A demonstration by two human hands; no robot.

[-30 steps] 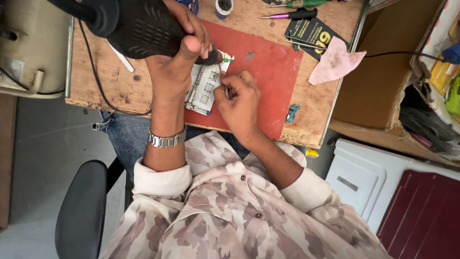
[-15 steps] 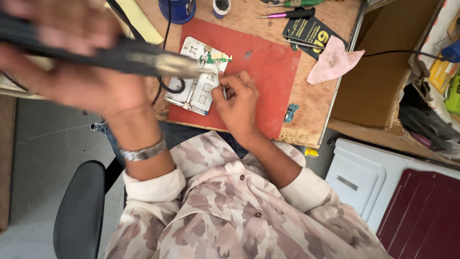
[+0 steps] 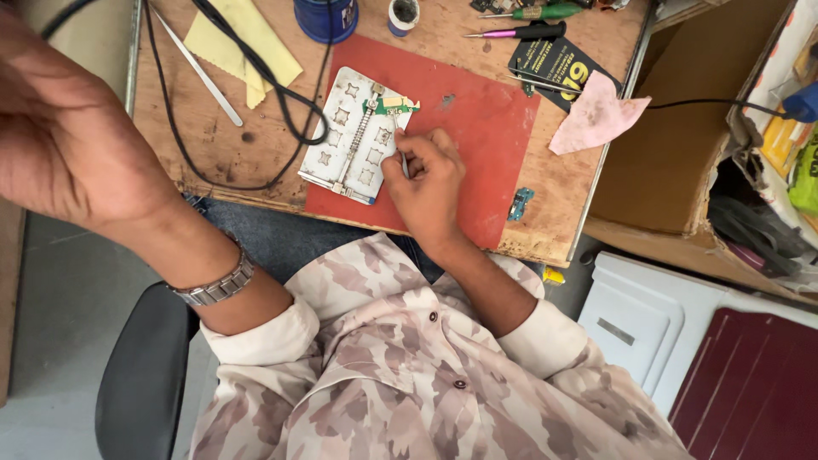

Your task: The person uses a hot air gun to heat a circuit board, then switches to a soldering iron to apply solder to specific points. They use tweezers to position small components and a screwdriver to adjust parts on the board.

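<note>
A small green board (image 3: 390, 106) is clamped on a pale metal jig (image 3: 354, 136), just ahead of the right hand (image 3: 426, 183). That hand's fingers are pinched together on thin tweezers (image 3: 404, 162), the tips resting beside the jig's near edge. The left hand (image 3: 72, 140) is raised well to the left, fingers loosely curled, with nothing seen in it. The board is judged light, stiff and fragile; it is best gripped by its bare edges, away from the components.
</note>
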